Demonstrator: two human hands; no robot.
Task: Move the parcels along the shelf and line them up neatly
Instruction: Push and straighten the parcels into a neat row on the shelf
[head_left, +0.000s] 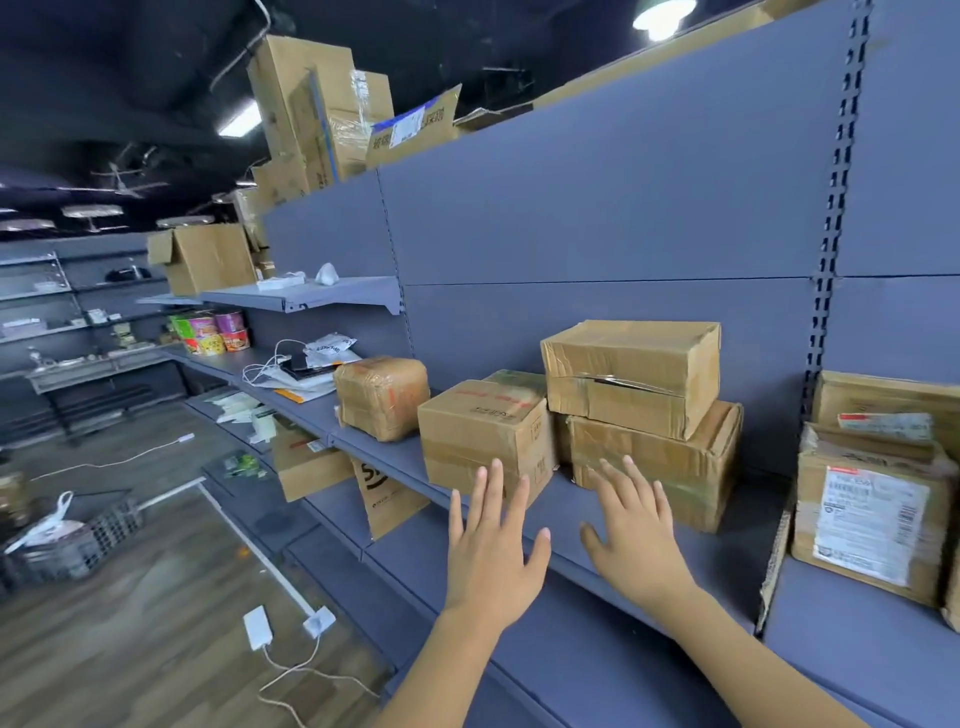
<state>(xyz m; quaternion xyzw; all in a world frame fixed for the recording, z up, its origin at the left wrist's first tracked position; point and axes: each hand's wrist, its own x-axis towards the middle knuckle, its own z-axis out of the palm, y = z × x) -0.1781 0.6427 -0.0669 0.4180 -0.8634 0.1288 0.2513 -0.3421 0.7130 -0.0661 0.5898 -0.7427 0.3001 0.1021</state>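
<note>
Cardboard parcels sit mid-shelf (649, 566): a small box (483, 436), and beside it a two-box stack (649, 421). My left hand (491, 551) and right hand (631, 535) are flat, fingers spread, holding nothing, fingertips at the box fronts. I judge this the approach step. Next move: press both fronts squarely and push them into line.

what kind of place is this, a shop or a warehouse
Most likely a parcel pickup point or stockroom. Taped cardboard parcels with a shipping label sit on grey metal retail-style shelving, and more cartons are piled on top of the unit.
</note>
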